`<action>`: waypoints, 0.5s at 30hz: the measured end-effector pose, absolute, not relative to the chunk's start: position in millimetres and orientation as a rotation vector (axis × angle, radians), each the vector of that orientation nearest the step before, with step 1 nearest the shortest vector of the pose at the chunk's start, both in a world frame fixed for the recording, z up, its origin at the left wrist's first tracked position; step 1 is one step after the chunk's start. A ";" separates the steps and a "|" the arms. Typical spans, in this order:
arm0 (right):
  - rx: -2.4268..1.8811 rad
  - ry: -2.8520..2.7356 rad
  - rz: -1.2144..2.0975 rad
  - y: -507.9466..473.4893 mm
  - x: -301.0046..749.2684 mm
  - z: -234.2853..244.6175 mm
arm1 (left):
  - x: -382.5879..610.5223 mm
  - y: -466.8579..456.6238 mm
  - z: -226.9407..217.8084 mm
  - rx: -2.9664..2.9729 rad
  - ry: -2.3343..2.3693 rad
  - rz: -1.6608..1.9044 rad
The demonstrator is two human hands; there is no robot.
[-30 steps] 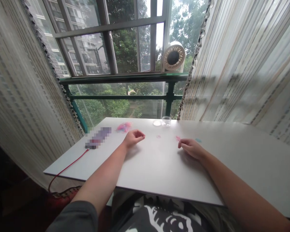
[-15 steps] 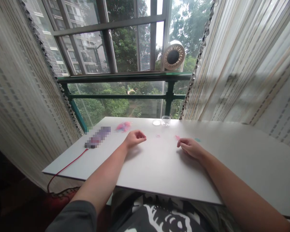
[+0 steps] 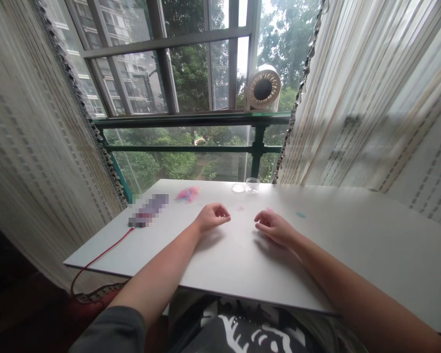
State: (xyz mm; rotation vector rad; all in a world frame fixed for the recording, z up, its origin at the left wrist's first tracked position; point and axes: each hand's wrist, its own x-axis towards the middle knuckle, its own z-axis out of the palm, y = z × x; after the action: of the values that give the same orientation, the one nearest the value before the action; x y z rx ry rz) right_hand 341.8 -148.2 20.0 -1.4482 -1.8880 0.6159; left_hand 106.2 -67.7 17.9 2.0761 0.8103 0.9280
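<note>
Pink pc (image 3: 269, 210) just past R hand's (image 3: 276, 228) parted fingers; L hand's (image 3: 211, 218) together, hold unclear.

From where I'm standing it's one head-worn cam. Sits close above the white table (image 3: 224, 264), looking forward and down, window (image 3: 169, 43) ahead.

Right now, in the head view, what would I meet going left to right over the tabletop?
Thin red cable, pixelated oblong object, loose pile of small pink and multicoloured pieces, left hand, flat clear round lid, clear round container, right hand, small teal piece.
</note>
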 end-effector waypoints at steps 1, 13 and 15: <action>-1.423 -1.896 0.637 -148.8 333.8 22.2 | 110.0 -71.9 19.5 2.098 0.796 0.929; -1.276 -1.662 0.714 -140.6 312.1 28.1 | 154.5 -84.4 45.9 2.342 0.767 0.861; -1.269 -1.666 0.699 -141.0 316.7 20.4 | 162.0 -83.6 40.1 2.286 0.789 0.899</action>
State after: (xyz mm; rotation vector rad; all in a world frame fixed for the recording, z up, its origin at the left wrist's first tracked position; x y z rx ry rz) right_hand 316.7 -141.0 20.4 -1.2693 -1.6664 0.6986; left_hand 162.0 -83.6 40.1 2.2861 0.7889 0.8993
